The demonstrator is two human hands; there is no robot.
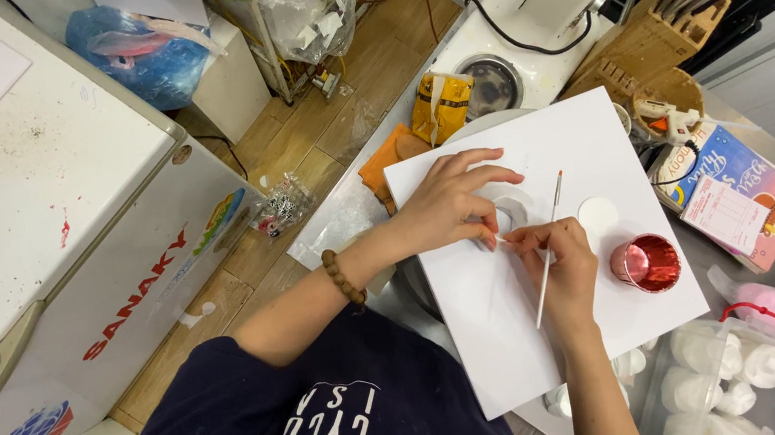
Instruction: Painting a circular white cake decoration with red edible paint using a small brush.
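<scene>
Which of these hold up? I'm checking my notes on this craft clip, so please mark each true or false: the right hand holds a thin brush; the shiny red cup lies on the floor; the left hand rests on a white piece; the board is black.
1. The right hand holds a thin brush: true.
2. The shiny red cup lies on the floor: false, it stands on the white board.
3. The left hand rests on a small white piece: true.
4. The board is black: false, it is white.

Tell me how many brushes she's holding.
1: a thin brush in the right hand, over the white board. The left hand holds none, though its palm side is hidden.
</scene>
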